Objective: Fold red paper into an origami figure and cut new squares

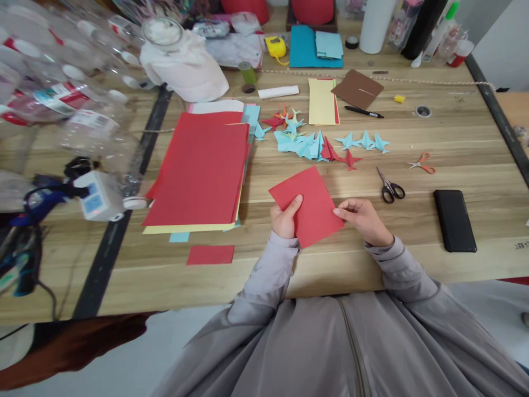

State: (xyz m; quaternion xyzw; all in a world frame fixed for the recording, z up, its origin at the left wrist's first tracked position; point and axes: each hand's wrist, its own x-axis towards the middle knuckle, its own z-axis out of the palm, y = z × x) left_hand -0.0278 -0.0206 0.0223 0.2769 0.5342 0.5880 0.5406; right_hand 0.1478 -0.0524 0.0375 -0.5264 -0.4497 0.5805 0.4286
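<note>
A square sheet of red paper (312, 207) is held tilted above the wooden table in front of me. My left hand (286, 219) grips its left edge, thumb on top. At the right corner, the fingertips of my right hand (363, 219) pinch the same sheet. To the left lies a stack of large red sheets (202, 171) over yellow and blue ones, with a small red strip (210, 255) below it. Folded light blue paper figures (303, 144) and red ones (351, 160) rest beyond the held sheet.
Black-handled scissors (390, 187), orange scissors (424, 164) and a black phone (455, 220) lie to the right. Further back are yellow paper (322, 102), a brown sheet (359, 89), a pen (363, 112) and a tape measure (276, 48). Plastic bottles (91, 127) crowd the left.
</note>
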